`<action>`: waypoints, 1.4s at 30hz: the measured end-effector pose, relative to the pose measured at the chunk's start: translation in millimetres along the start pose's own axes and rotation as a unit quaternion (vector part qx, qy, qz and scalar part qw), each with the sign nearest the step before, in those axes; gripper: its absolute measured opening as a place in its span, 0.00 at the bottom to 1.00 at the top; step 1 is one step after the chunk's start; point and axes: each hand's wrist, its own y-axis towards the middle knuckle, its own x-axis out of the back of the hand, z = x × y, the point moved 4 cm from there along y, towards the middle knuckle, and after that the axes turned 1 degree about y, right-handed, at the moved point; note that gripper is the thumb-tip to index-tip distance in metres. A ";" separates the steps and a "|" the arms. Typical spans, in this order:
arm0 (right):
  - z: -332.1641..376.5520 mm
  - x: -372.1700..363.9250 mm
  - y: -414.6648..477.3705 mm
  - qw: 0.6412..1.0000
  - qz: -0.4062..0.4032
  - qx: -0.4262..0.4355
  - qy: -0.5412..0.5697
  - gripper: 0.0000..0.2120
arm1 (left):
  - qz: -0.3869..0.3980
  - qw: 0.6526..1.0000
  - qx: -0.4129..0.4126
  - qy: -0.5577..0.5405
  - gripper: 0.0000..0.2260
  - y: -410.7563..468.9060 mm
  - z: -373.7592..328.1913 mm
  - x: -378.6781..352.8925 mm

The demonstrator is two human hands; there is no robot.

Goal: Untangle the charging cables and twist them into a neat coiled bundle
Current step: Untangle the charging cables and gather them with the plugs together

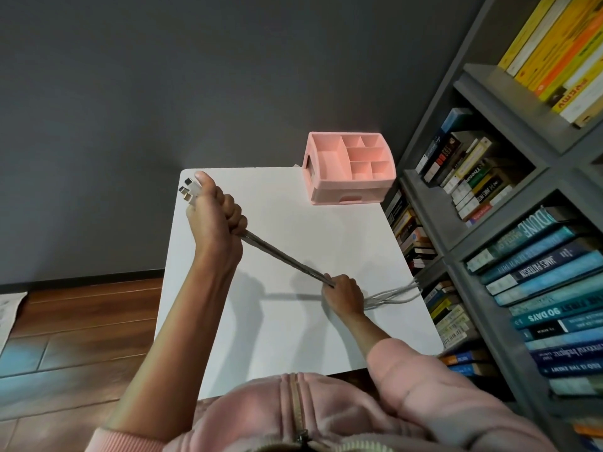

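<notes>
Currently: left hand fisted round the charging cables, plugs poking out past the thumb, at 10 o'clock on the white table. Right hand curled round the same cables at 4 o'clock, with the run taut between the hands. Loose tails trail toward 3 o'clock. Pink organizer sits at the 1 o'clock corner.

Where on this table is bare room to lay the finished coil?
Bare white table between the pink organizer and the taut cables; also the near strip below them. Crowded: right edge, where loose cable ends trail past the right hand.
</notes>
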 end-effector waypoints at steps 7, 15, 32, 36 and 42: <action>-25.4 12.3 2.0 0.998 0.010 -0.015 -0.054 0.21 | -0.003 0.999 -0.039 0.013 0.24 6.7 -14.7 7.6; -3.3 29.0 4.0 0.989 -0.017 0.042 -0.139 0.20 | 0.107 0.898 -0.142 0.403 0.23 29.8 -8.4 6.1; 51.8 61.1 -15.0 0.979 -0.094 0.132 -0.121 0.12 | 0.204 0.789 0.116 0.568 0.26 -5.1 146.2 0.6; 45.6 51.2 -9.4 0.981 -0.109 0.144 -0.077 0.20 | 0.162 0.712 0.050 0.681 0.26 -6.0 126.8 -12.3; 1.0 44.5 10.7 0.988 -0.102 0.078 0.088 0.22 | 0.147 0.625 -0.112 0.759 0.15 -20.6 97.5 -35.6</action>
